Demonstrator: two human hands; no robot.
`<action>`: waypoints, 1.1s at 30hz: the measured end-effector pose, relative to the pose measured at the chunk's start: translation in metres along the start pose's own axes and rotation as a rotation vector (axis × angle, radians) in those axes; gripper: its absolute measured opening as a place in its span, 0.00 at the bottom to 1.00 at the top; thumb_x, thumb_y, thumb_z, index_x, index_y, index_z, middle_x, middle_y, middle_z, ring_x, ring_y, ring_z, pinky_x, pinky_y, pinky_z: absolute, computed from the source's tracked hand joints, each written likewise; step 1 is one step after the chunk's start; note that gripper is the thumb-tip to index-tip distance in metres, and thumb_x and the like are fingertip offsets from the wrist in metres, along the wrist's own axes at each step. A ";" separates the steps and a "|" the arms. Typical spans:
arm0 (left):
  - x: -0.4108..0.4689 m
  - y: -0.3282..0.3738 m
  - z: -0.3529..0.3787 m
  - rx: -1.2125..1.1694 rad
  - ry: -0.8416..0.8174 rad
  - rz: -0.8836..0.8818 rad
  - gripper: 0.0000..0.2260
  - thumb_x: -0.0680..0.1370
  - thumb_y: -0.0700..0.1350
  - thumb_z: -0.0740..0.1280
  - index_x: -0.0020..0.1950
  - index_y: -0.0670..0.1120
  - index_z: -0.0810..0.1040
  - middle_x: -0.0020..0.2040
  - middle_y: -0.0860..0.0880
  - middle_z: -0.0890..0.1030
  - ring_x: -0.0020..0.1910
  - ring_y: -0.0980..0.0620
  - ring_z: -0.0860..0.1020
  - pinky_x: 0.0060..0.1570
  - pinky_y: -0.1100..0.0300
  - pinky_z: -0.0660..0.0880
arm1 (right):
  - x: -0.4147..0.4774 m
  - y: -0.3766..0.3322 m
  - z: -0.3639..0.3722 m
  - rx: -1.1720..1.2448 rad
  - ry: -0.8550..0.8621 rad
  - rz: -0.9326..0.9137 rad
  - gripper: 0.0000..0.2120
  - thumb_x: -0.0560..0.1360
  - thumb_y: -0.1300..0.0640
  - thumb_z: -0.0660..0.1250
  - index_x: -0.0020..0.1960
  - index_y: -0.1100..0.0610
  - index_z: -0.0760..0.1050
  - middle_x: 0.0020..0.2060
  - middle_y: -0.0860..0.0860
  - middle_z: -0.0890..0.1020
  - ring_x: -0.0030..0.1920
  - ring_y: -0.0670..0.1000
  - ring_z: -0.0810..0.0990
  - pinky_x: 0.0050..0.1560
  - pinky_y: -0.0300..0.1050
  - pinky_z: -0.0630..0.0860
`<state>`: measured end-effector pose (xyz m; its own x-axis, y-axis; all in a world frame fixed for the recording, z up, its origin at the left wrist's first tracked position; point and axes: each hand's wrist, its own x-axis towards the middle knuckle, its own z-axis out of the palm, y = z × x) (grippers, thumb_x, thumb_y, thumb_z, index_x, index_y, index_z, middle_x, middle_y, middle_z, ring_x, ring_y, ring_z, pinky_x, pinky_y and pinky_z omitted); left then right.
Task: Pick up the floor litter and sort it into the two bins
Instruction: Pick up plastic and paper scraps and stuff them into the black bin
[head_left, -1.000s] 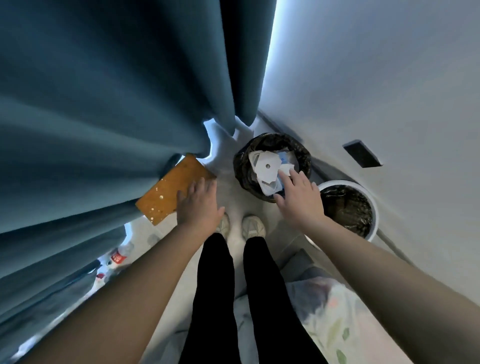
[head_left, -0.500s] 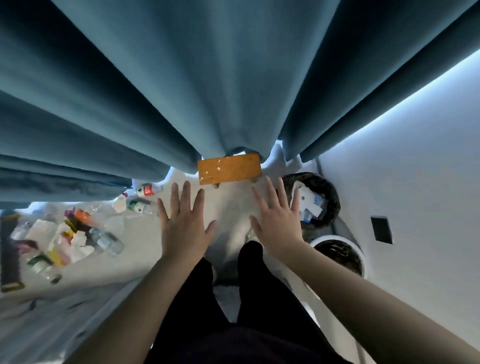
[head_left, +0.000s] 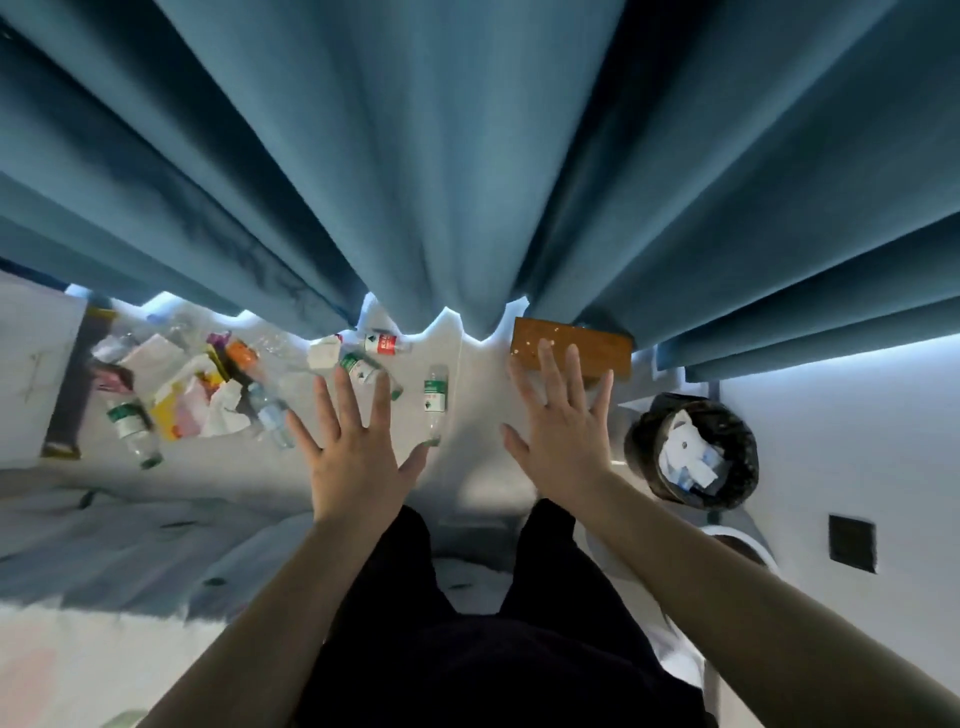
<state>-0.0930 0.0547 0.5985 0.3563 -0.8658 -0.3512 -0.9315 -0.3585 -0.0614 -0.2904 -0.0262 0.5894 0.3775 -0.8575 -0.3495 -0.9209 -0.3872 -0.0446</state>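
Observation:
My left hand (head_left: 353, 452) and my right hand (head_left: 563, 426) are held out in front of me, fingers spread, holding nothing. On the floor at the left lies a heap of litter (head_left: 182, 395): crumpled paper, wrappers and several plastic bottles. One green-labelled bottle (head_left: 434, 405) lies between my hands, a red-labelled bottle (head_left: 384, 344) lies near the curtain. At the right stands a black-lined bin (head_left: 644, 441) with white paper scraps in it. Below it shows the white rim of a second bin (head_left: 748, 543), mostly hidden by my right arm.
Heavy blue curtains (head_left: 441, 156) hang across the top, down to the floor. A small wooden stool (head_left: 597, 343) stands by the curtain behind my right hand. A white wall with a dark socket plate (head_left: 852, 543) is at the right. Bedding (head_left: 104, 545) lies lower left.
My view has swung left, away from the bins, so the litter heap comes into sight. My right hand has left the black bin and both hands are spread open.

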 end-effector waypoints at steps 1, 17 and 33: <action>0.002 -0.026 0.001 -0.011 -0.014 -0.015 0.40 0.74 0.68 0.55 0.78 0.51 0.44 0.78 0.40 0.42 0.76 0.38 0.39 0.70 0.34 0.40 | 0.003 -0.024 0.000 0.004 0.005 0.008 0.36 0.76 0.38 0.56 0.78 0.47 0.48 0.78 0.57 0.49 0.77 0.63 0.47 0.70 0.70 0.42; 0.041 -0.289 0.040 -0.074 -0.054 -0.320 0.39 0.75 0.69 0.50 0.77 0.51 0.37 0.77 0.43 0.34 0.75 0.41 0.33 0.68 0.33 0.37 | 0.103 -0.279 0.010 -0.111 -0.149 -0.349 0.36 0.78 0.38 0.53 0.77 0.43 0.36 0.78 0.52 0.39 0.77 0.59 0.38 0.72 0.68 0.44; 0.270 -0.450 0.287 -0.041 -0.313 -0.062 0.42 0.74 0.69 0.56 0.78 0.51 0.40 0.78 0.43 0.38 0.75 0.39 0.36 0.67 0.34 0.35 | 0.314 -0.458 0.274 -0.177 -0.499 0.000 0.43 0.76 0.38 0.61 0.78 0.47 0.36 0.78 0.55 0.40 0.77 0.61 0.41 0.73 0.67 0.47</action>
<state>0.4011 0.0826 0.2631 0.3665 -0.6947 -0.6190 -0.9027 -0.4266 -0.0558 0.2230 -0.0258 0.2441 0.2459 -0.6087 -0.7543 -0.8741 -0.4756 0.0988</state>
